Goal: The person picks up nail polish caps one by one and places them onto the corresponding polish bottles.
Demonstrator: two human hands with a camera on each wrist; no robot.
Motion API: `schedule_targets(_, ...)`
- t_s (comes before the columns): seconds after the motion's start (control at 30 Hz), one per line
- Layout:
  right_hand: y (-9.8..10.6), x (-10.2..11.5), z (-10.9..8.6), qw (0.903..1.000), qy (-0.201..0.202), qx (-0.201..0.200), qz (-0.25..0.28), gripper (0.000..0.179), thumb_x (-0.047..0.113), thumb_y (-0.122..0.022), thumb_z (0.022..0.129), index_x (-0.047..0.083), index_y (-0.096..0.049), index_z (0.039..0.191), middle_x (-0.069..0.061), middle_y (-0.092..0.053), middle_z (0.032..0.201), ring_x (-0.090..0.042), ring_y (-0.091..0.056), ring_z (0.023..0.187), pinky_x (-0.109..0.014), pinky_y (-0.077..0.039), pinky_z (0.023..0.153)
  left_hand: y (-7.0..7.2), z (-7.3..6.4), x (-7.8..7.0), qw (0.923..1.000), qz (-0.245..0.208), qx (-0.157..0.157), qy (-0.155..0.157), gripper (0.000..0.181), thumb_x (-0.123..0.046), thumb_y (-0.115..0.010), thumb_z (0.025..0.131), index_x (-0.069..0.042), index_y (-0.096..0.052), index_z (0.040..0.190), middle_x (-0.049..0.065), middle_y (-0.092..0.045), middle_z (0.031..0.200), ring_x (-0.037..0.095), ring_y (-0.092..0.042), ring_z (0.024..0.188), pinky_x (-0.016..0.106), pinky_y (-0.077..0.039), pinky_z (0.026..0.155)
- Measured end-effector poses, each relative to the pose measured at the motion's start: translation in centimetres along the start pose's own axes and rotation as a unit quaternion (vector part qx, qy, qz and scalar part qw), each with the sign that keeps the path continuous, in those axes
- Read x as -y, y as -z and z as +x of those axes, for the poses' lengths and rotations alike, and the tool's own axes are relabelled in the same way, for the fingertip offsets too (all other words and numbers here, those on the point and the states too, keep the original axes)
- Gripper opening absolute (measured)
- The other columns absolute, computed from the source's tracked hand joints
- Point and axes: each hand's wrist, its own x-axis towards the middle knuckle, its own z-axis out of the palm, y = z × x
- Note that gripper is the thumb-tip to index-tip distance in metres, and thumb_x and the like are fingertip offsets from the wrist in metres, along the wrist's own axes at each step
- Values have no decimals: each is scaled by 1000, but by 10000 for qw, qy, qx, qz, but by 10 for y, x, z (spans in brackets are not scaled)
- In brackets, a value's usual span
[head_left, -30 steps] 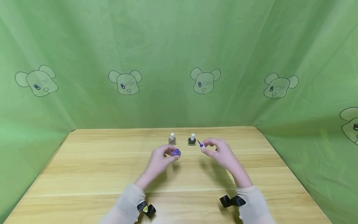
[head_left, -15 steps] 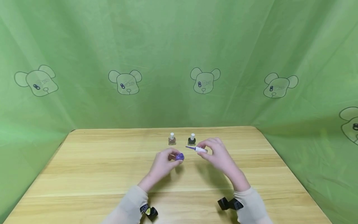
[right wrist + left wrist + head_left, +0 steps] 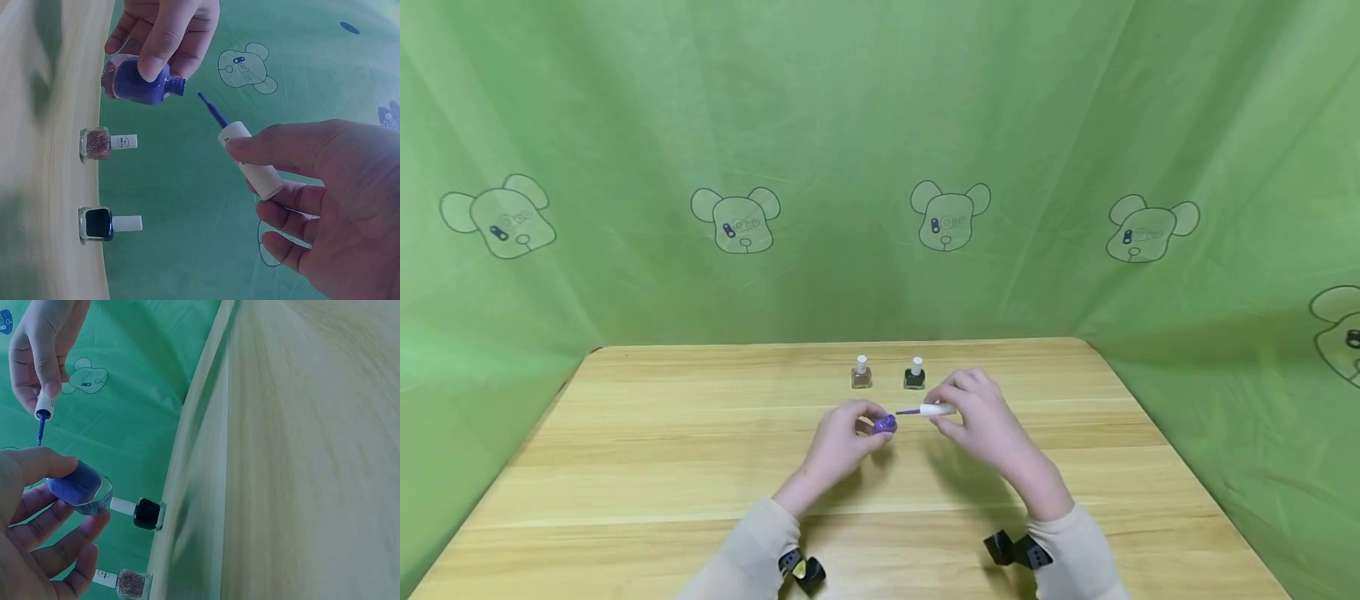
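Note:
My left hand (image 3: 842, 440) grips a small purple nail polish bottle (image 3: 139, 82), its neck uncapped and tilted toward the right. In my right hand (image 3: 983, 421) I pinch the white nail polish cap (image 3: 250, 159), whose purple-coated brush (image 3: 214, 111) points left at the bottle's mouth. A short gap separates the brush tip from the neck in the right wrist view. Both hands are above the table. Behind them stand a glittery pinkish-brown nail polish bottle (image 3: 861, 377) and a black nail polish bottle (image 3: 914, 379), each with a white cap on.
The light wooden table (image 3: 662, 467) runs back to a green curtain (image 3: 842, 108) printed with bear heads. A black wrist camera (image 3: 802, 570) sits at the left sleeve, and another wrist camera (image 3: 1017, 550) at the right one.
The brush has swung from pointing up and back to lying almost level, aimed left at the bottle. My left hand has shifted slightly right and nearer with the bottle.

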Motion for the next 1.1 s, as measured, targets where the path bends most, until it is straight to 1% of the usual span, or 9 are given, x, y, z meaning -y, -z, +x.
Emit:
schedule_targets(0.2, 1, 2, 0, 9997, 139, 10, -215, 17, 15, -81, 76, 13, -72, 91, -1, -65, 93, -23, -53, 94, -43, -44, 85, -1, -1, 0, 9999, 118, 20, -52, 24, -15, -76, 82, -8, -69, 104, 7, -71, 103, 15, -69, 84, 16, -55, 74)
schedule_targets(0.47, 2, 2, -2, 9992, 223, 61, -318, 16, 16, -80, 77, 13, -72, 91, 0, -64, 91, -23, -53, 96, -43, -45, 86, -2, -2, -1, 9999, 110, 38, -108, 22, -14, -76, 82, -7, -69, 102, 7, -71, 102, 19, -70, 85, 15, -55, 73)
schedule_targets(0.83, 2, 5, -3, 9983, 341, 88, -454, 18, 15, -82, 75, 14, -73, 91, 3, -60, 87, -19, -51, 93, -38, -43, 82, -4, -2, -1, 9997, 152, 44, -195, 21, -15, -76, 82, -9, -70, 101, 5, -72, 100, 16, -70, 83, 17, -55, 73)
schedule_targets(1.0, 1, 6, -3, 9977, 394, 136, -538, 19, 16, -82, 75, 14, -73, 92, 3, -60, 88, -18, -50, 92, -38, -42, 82, -5, -2, -2, 9994, 257, 70, -241, 21, -15, -77, 82, -9, -70, 101, 5, -72, 99, 14, -69, 82, 18, -55, 73)
schedule_targets(1.1, 1, 7, -4, 9973, 442, 174, -568, 19, 16, -82, 75, 14, -73, 92, 3, -60, 88, -17, -50, 92, -38, -43, 82, -6, -2, -2, 9990, 351, 118, -252, 21, -16, -76, 82, -10, -70, 101, 4, -72, 99, 14, -69, 83, 21, -56, 75)
